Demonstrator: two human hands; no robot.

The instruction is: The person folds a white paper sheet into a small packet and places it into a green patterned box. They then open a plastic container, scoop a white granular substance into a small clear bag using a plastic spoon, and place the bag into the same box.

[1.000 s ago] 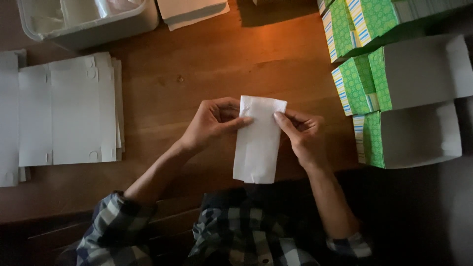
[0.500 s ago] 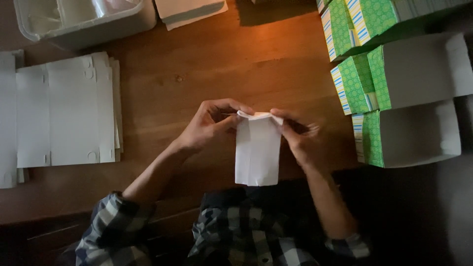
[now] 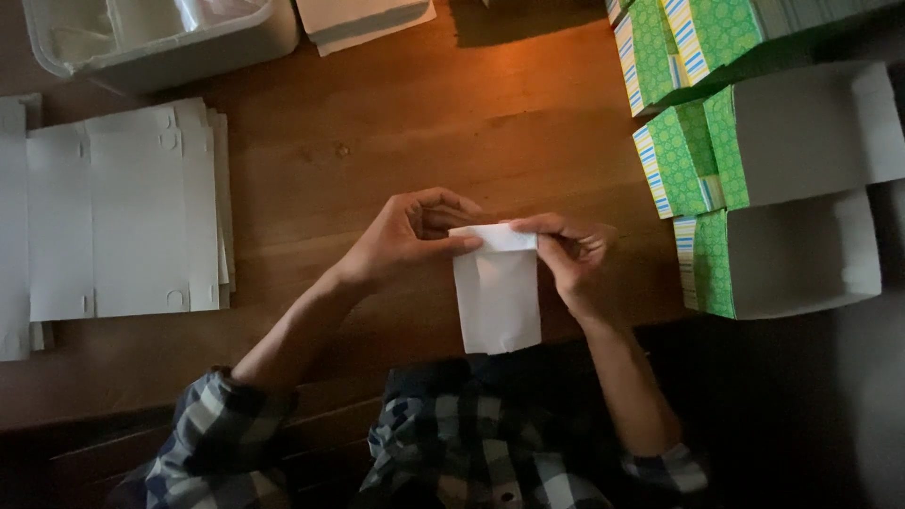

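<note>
Left hand (image 3: 401, 240) curled, thumb and fingertips pinching top left corner of small white paper bag (image 3: 497, 297). Right hand (image 3: 566, 250) likewise closed on top right corner, fingers folded over upper edge. Bag held upright above near table edge, top strip bent over.

Brown wooden table (image 3: 377, 123), lit warm in middle, dark toward edges.

Right: green patterned cartons (image 3: 754, 179), stacked, white undersides showing. Left: stack of flat white carton blanks (image 3: 123, 221). Top left: clear plastic tub (image 3: 151, 33). Nothing between hands and bag.
</note>
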